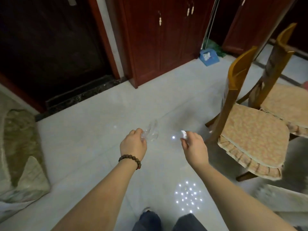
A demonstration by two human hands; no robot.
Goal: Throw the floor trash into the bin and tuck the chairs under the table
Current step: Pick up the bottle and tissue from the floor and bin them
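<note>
My left hand [133, 145], with a bead bracelet on the wrist, is shut on a crumpled clear plastic bottle [150, 132] held above the pale tiled floor. My right hand [194, 147] pinches a small white scrap of paper [183, 134] between its fingertips. Two wooden chairs with peach cushions stand to the right: the near chair [250, 130] and the far chair [283, 100], both pulled out onto the open floor. A blue dustpan [209, 57] holding white scraps rests by the cabinet at the back. No bin is visible.
Dark red wooden cabinets [160, 39] and a dark doorway [50, 47] line the back. A sofa with a greenish cover [18, 155] sits at the left edge. The edge of a table [291, 202] shows at the lower right. Ceiling lights reflect on the floor.
</note>
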